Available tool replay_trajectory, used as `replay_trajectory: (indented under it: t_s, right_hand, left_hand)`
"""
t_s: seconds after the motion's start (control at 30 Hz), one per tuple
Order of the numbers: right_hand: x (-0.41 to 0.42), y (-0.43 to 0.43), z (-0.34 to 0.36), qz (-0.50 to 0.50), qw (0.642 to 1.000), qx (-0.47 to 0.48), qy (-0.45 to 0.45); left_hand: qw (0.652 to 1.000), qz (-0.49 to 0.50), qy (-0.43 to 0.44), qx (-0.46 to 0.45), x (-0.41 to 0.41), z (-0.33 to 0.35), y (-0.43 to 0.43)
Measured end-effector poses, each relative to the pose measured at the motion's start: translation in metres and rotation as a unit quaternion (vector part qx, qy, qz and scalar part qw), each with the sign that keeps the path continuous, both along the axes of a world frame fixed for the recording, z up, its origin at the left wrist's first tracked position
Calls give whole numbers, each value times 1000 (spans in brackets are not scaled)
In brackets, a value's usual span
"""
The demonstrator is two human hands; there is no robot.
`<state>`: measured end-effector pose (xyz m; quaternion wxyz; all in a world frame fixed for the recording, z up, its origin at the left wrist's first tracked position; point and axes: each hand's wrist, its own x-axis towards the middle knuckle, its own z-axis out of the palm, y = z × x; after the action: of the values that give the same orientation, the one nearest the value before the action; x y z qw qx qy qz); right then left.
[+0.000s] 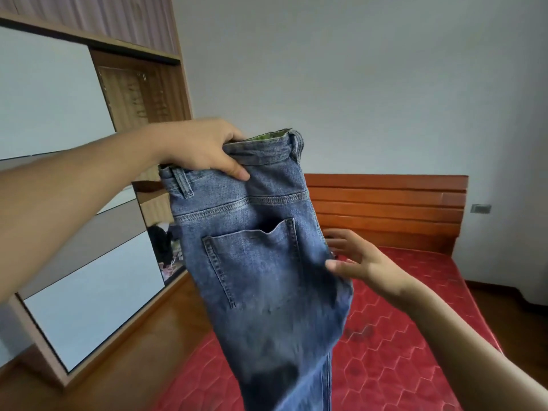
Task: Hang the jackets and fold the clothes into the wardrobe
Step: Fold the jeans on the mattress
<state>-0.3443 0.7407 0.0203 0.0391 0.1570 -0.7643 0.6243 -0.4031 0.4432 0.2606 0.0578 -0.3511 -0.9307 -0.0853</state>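
I hold the jeans [261, 277] up in the air in front of me, above the foot end of the bed [415, 336]. They hang waistband up, tilted a little, back side toward me, with one back pocket showing; the legs drop out of view at the bottom edge. A strip of green lining shows inside the waistband.

My left hand [201, 149] grips the waistband near its left end: the thumb presses flat on the front of the denim and the fingers curl over the top edge, behind the cloth.

My right hand [358, 262] is at the right edge of the jeans, level with the pocket. Its fingers are spread and nearly straight, holding nothing. The thumb tip touches the denim edge; I cannot tell whether the fingers behind it touch the cloth.

The bed has a red mattress with a hexagon pattern and a reddish wooden headboard [385, 203] against a pale wall [355, 69]. A socket [481, 208] sits on the wall right of the headboard. On my left stands the wardrobe [74, 173], with wood-framed pale panels. The floor [133, 336] is brown wood.
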Motion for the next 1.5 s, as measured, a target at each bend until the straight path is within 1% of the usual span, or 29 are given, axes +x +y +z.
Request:
replay_trajectory:
  t_s: [0.07, 0.1, 0.13, 0.2, 0.23, 0.3, 0.33, 0.4, 0.43, 0.47, 0.5, 0.53, 0.57, 0.6, 0.67, 0.7, 0.73, 0.83, 0.9, 0.97, 1.03, 1.07, 1.13, 1.2, 1.27, 1.3, 1.4, 1.43, 1.5]
  right_hand:
    - [-4, -29, 25, 10, 1000, 6, 28]
    - [-8, -40, 32, -1, 999, 32, 38]
    - [-13, -48, 33, -19, 995, 85, 43]
    - [-17, -54, 18, -46, 978, 204, 15]
    - [-16, -54, 7, -49, 972, 230, -9]
    - [-10, -59, -10, -45, 973, 218, -56]
    - [-9, -63, -13, -47, 970, 230, -70]
    - [-7, -77, -4, -39, 954, 288, -78]
    - [-5, -89, 6, -31, 957, 280, -64]
    - [-4, -103, 19, -22, 972, 233, -35]
    - [-1, -119, 35, -23, 988, 152, 3]
    - [2, -135, 53, -35, 996, 69, 41]
    - [5, -150, 72, -55, 995, 12, 85]
    - [6, -164, 89, -75, 989, -6, 124]
    - [3, -187, 111, -112, 977, 24, 180]
    - [1, -195, 116, -136, 972, 36, 190]
    - [-2, -199, 115, -159, 967, 28, 195]
    - [-1, -208, 106, -211, 957, -20, 198]
    - [2, -208, 99, -239, 952, -45, 185]
    - [5, -207, 94, -253, 951, -52, 170]
    - [10, -208, 90, -257, 950, -65, 165]
    - [14, -210, 90, -261, 947, -84, 166]
    - [24, -212, 94, -265, 940, -124, 173]
    - [38, -214, 100, -265, 932, -151, 194]
    - [54, -217, 108, -264, 922, -173, 224]
    - [62, -219, 113, -258, 917, -182, 242]
    - [80, -218, 125, -232, 904, -201, 297]
    - [82, -214, 127, -223, 901, -200, 313]
    - [79, -202, 124, -204, 906, -172, 329]
  left_hand:
    - [1000, -27, 2, -14, -3, 1, 2]
    - [999, -38, 3, -18, -4, 3, 0]
    - [999, -48, 5, -20, -6, 5, -5]
    - [998, -52, 13, -19, -13, 12, -22]
    - [998, -52, 13, -20, -17, 14, -33]
    - [998, -65, 5, -24, -25, 13, -52]
    - [997, -76, -4, -24, -27, 10, -59]
    - [995, -97, -23, -20, -30, 1, -67]
    - [994, -105, -31, -17, -33, -2, -70]
    - [992, -117, -36, -13, -34, -5, -73]
    - [991, -128, -41, -11, -35, -6, -77]
    - [989, -142, -48, -9, -36, -7, -81]
    - [986, -155, -58, -8, -37, -8, -85]
    - [983, -168, -68, -8, -37, -10, -88]
    - [980, -185, -78, -6, -38, -16, -91]
    - [978, -189, -82, -2, -40, -19, -93]
    - [978, -190, -91, 0, -43, -20, -97]
    - [977, -163, -133, -38, -53, -21, -125]
    - [972, -156, -173, -34, -63, -26, -151]
    - [966, -160, -203, 33, -69, -40, -171]
    - [952, -155, -216, 152, -69, -60, -178]
    - [936, -156, -224, 224, -66, -70, -177]
    - [884, -172, -255, 353, -59, -86, -174]
    - [823, -206, -293, 441, -49, -95, -173]
    - [764, -250, -326, 498, -39, -96, -175]
    - [750, -265, -323, 512, -32, -95, -176]
    - [760, -298, -228, 531, -25, -91, -174]
    - [751, -308, -222, 541, -22, -91, -169]
    - [736, -305, -238, 555, -24, -94, -156]
